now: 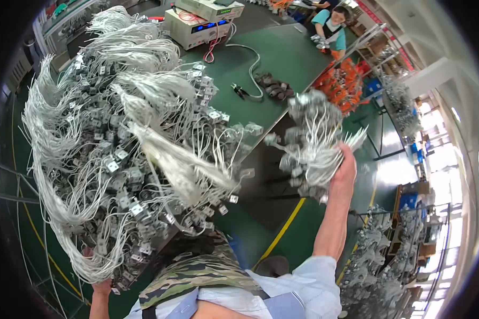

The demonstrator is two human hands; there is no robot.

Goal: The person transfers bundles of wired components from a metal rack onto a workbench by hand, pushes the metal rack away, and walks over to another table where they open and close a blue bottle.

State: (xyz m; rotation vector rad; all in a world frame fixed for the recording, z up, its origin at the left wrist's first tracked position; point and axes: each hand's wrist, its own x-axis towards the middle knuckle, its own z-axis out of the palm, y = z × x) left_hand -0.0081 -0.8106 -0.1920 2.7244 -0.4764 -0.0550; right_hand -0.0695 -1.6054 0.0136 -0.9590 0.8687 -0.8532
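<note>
- One cable bundle [320, 139], centre right, is clamped in the right hand [347, 164]; loose grey ends [306, 189] could snag.
- Left hand [102, 286], lower left under the pile [129, 154]: cannot tell its grip.

Your right forearm [335, 220] bare, reaching forward and outward; your right hand [346, 166] raised, fingers curled in grip. Your left hand [102, 286] low, mostly hidden, grasp unclear.
</note>
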